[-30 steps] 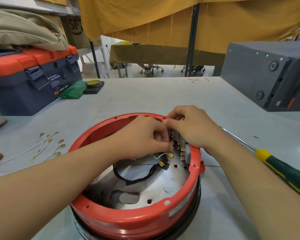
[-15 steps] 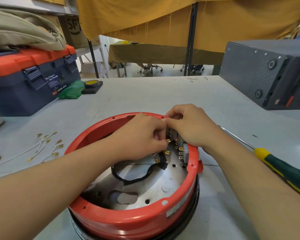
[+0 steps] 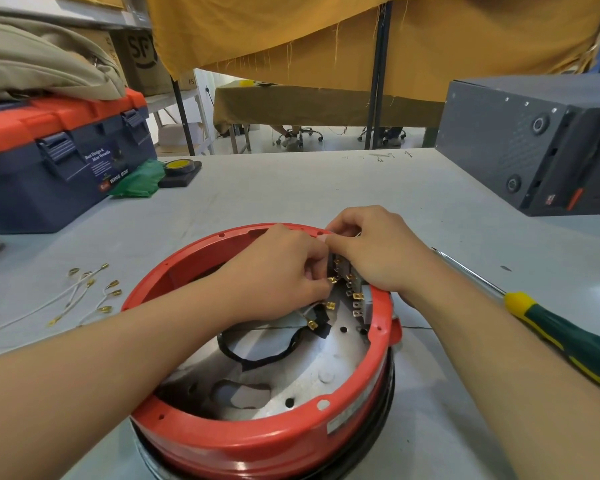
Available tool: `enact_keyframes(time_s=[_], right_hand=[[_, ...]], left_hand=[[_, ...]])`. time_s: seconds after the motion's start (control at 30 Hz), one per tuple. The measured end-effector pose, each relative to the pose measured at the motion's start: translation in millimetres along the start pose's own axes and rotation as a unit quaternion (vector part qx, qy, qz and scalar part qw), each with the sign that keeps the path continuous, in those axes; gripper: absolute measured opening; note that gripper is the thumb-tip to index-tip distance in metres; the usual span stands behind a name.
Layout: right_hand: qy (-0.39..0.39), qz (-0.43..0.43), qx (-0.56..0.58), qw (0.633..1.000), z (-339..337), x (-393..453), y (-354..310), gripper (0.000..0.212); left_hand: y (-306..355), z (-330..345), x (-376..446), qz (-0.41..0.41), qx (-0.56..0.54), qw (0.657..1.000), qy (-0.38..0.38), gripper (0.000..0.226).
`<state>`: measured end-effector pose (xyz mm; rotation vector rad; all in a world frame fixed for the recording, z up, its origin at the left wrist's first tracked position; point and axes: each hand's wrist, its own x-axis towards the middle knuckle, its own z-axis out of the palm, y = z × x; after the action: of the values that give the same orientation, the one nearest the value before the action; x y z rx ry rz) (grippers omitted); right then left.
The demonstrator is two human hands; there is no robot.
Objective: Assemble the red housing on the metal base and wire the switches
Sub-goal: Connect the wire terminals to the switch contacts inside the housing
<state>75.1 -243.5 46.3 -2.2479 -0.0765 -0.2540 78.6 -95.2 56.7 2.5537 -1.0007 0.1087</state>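
Red housing (image 3: 257,441) on base | left hand (image 3: 278,271) pinches brass terminal (image 3: 332,280)

Both hands work inside the red housing (image 3: 257,441), which sits on the metal base (image 3: 312,382); the left hand (image 3: 278,271) pinches a brass wire terminal (image 3: 332,280) at the switches (image 3: 347,278), the right hand (image 3: 374,251) curls over them, a screwdriver (image 3: 548,327) lies to the right

red housing (image 3: 257,441) sits on metal base (image 3: 312,375); switches (image 3: 355,296) inside right wall.
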Motion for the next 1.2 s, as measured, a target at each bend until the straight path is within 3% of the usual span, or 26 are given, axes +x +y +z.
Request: enact_keyframes(time_s=[0.27, 0.47, 0.7, 1.2], right_hand=[[0.002, 0.007, 0.004, 1.0, 0, -1, -1, 0.012], [-0.005, 0.002, 0.0, 1.0, 0, -1, 0, 0.01], [-0.003, -0.001, -0.01, 1.0, -2, 1, 3, 0.017], [0.045, -0.034, -0.224, 0.973, -9, -3, -1, 0.039]], left_hand=[[2, 4, -2, -0.009, -0.004, 1.0, 0.014, 0.015], [-5, -4, -1, -0.022, -0.088, 0.996, -0.028, 0.015], [-11, -11, -4, 0.004, -0.068, 0.997, -0.045, 0.012], [-18, -8, -1, 0.032, -0.045, 0.998, -0.043, 0.011]])
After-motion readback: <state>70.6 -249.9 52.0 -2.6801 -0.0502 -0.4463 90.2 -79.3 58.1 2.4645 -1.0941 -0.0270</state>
